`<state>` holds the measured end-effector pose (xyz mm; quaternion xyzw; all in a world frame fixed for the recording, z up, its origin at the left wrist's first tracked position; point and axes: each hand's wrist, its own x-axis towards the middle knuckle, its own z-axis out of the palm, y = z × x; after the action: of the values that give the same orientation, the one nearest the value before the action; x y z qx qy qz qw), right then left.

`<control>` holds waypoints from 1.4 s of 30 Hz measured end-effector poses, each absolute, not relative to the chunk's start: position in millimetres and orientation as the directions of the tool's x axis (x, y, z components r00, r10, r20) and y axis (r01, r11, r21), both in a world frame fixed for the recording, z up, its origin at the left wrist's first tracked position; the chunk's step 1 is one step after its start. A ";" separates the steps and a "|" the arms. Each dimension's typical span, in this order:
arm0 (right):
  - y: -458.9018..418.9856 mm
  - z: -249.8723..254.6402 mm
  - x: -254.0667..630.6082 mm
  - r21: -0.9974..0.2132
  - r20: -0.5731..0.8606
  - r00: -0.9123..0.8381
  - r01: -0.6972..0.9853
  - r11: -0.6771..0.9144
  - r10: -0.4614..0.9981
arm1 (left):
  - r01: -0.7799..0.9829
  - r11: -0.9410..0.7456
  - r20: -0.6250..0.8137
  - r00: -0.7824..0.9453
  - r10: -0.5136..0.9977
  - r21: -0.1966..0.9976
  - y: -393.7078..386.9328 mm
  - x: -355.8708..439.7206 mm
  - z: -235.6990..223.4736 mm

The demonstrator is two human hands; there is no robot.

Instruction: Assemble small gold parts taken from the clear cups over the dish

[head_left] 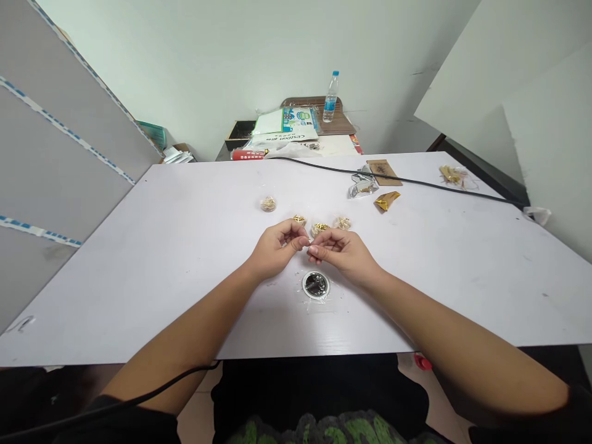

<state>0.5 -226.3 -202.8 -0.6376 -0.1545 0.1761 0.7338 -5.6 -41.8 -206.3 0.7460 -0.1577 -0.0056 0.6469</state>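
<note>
Over the middle of the white table, my left hand [277, 248] and my right hand [345, 253] come together, thumbs and fingers pinched. Their fingertips almost meet on something tiny that I cannot make out. Just beyond the fingers stand a small tub of gold pieces [319, 229], a second gold-filled tub [299, 219], partly hidden by my left hand, and a tub of pale pieces [343, 223]. Farther left sits another clear tub with pale, thin pieces [268, 203]. Nearer to me than the hands, a round dark dish with a white rim [316, 285] is surrounded by clear tape.
A black cable [416, 181] crosses the back of the table [152, 277]. Near it lie a brown packet [384, 172], a silver-and-clear bag [362, 184], a gold wrapper [386, 201] and a bag of gold pieces [453, 175]. A water bottle [330, 98] stands beyond the table.
</note>
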 end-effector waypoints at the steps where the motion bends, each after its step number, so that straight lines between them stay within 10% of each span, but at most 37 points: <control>1: -226.2 -202.8 0.2 -0.991 -0.001 0.888 -0.063 0.120 0.460 | -0.229 -0.119 0.196 0.950 -0.243 0.966 -41.9 -5.7 -206.2; 42: -226.4 -202.2 0.1 -0.993 0.099 0.920 0.116 -0.020 0.378 | -0.321 -0.323 0.239 0.933 -0.268 0.890 -42.4 -8.2 -203.0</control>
<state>0.1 -226.4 -202.2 -0.7077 -0.1745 0.0969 0.6777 -8.2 -42.4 -203.0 0.8131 -0.1812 0.0237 0.5527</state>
